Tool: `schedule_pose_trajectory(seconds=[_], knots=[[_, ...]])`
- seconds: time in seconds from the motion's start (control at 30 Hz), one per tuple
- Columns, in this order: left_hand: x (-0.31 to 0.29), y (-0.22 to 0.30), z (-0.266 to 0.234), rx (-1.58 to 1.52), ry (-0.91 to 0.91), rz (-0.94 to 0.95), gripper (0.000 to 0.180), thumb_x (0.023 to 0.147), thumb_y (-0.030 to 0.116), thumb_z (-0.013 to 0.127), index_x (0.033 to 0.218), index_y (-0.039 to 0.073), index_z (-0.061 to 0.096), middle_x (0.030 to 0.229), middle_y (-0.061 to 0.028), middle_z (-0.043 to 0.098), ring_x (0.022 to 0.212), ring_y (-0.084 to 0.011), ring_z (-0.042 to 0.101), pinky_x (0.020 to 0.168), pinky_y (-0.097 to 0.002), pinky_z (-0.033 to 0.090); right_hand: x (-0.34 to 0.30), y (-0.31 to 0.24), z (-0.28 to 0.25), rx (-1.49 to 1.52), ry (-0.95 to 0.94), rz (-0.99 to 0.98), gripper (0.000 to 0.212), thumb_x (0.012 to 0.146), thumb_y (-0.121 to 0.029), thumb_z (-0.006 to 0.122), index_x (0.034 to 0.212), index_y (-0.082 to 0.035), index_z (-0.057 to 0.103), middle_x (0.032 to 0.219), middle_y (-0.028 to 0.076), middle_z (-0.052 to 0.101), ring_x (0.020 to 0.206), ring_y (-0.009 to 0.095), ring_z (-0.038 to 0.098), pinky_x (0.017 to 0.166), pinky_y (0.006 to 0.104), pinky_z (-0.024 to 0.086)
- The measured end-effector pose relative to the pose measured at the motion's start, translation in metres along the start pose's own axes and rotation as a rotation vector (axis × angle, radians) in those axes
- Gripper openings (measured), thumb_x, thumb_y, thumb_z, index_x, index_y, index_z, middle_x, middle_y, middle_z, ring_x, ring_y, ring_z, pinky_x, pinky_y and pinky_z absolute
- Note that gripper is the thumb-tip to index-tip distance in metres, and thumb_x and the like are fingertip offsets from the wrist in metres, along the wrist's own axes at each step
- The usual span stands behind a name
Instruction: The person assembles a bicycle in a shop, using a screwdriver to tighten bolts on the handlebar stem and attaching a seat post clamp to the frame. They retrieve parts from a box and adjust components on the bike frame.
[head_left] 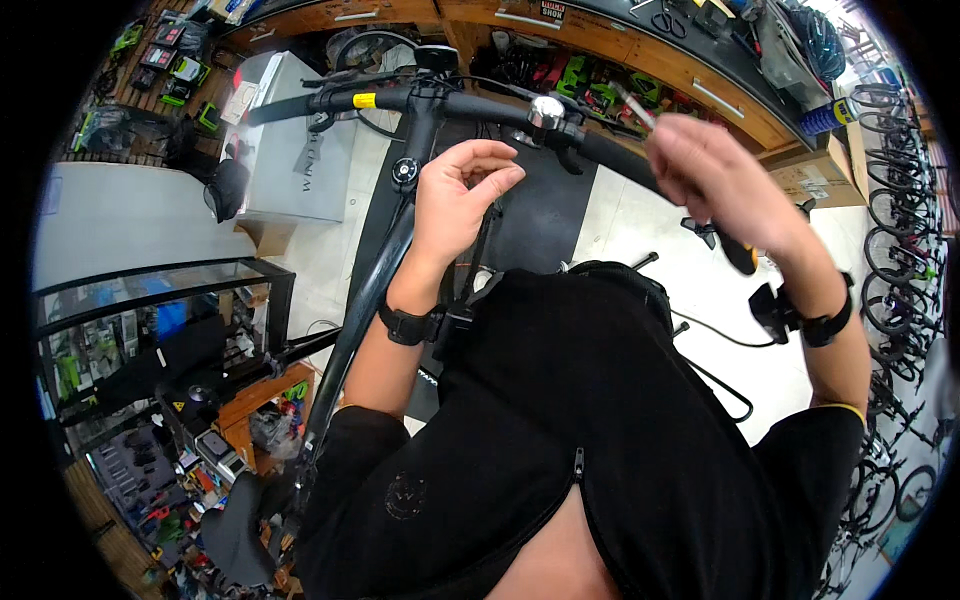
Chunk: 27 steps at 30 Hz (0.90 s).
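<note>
My left hand (pixel 455 200) is raised beside the stem (pixel 418 135) of a black bicycle. Its fingers are curled, with a gap between thumb and forefinger and nothing seen between them. My right hand (pixel 705 170), smeared by motion, is closed above the right grip (pixel 620 160). It holds a hand tool whose black-and-yellow handle end (pixel 740 256) shows below the palm. A thin pale shaft (pixel 636 106) sticks out past the fingers; the tool's exact kind is unclear. A silver bell (pixel 546 113) sits on the handlebar (pixel 480 107), between my hands.
A large grey box (pixel 290 150) stands behind the left grip. Beyond the handlebar runs a workbench with wooden drawers (pixel 690 85). The saddle (pixel 236 530) and a glass display case (pixel 150 320) are at left. Many bicycles (pixel 890 285) line the right side.
</note>
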<state>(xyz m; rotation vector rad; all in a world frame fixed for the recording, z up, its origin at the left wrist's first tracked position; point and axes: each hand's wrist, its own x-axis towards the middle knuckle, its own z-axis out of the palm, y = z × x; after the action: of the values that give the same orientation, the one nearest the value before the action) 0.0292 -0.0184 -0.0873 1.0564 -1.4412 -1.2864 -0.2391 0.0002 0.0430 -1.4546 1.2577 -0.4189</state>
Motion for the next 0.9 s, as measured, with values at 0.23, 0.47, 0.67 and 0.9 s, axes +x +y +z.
schedule_pose_trajectory(seconds=[0.23, 0.47, 0.67, 0.9], knots=[[0.004, 0.007, 0.007, -0.249, -0.103, -0.250, 0.021, 0.096, 0.014, 0.059, 0.110, 0.000, 0.065, 0.092, -0.0072, 0.068, 0.078, -0.0098, 0.064, 0.068, -0.0215, 0.049, 0.030, 0.077, 0.046, -0.046, 0.047, -0.115, 0.023, 0.098, -0.019, 0.053, 0.093, 0.003, 0.061, 0.071, 0.003, 0.054, 0.067, 0.010, 0.048, 0.060, 0.0294, 0.043], [0.021, 0.014, 0.018, -0.356, -0.001, -0.250, 0.021, 0.097, 0.011, 0.056, 0.114, -0.002, 0.059, 0.103, -0.0105, 0.065, 0.100, -0.0209, 0.067, 0.086, -0.0294, 0.055, 0.065, 0.104, 0.075, 0.112, 0.177, -0.253, 0.022, 0.097, -0.019, 0.053, 0.091, 0.001, 0.059, 0.066, 0.011, 0.053, 0.063, 0.016, 0.048, 0.060, 0.0335, 0.042], [0.031, 0.005, 0.009, -0.320, 0.095, -0.313, 0.017, 0.095, 0.010, 0.058, 0.110, 0.001, 0.061, 0.103, -0.0124, 0.068, 0.098, -0.0237, 0.068, 0.084, -0.0308, 0.056, 0.072, 0.106, 0.098, 0.195, 0.247, -0.250, 0.017, 0.095, -0.017, 0.056, 0.092, 0.000, 0.057, 0.065, 0.014, 0.054, 0.058, 0.024, 0.052, 0.058, 0.0354, 0.042], [0.032, 0.003, 0.017, -0.299, 0.066, -0.352, 0.019, 0.096, 0.012, 0.059, 0.110, 0.001, 0.061, 0.103, -0.0130, 0.069, 0.096, -0.0224, 0.068, 0.083, -0.0306, 0.055, 0.078, 0.111, 0.110, 0.252, 0.337, -0.265, 0.017, 0.093, -0.016, 0.058, 0.094, 0.000, 0.062, 0.066, 0.019, 0.055, 0.055, 0.030, 0.053, 0.055, 0.0367, 0.043]])
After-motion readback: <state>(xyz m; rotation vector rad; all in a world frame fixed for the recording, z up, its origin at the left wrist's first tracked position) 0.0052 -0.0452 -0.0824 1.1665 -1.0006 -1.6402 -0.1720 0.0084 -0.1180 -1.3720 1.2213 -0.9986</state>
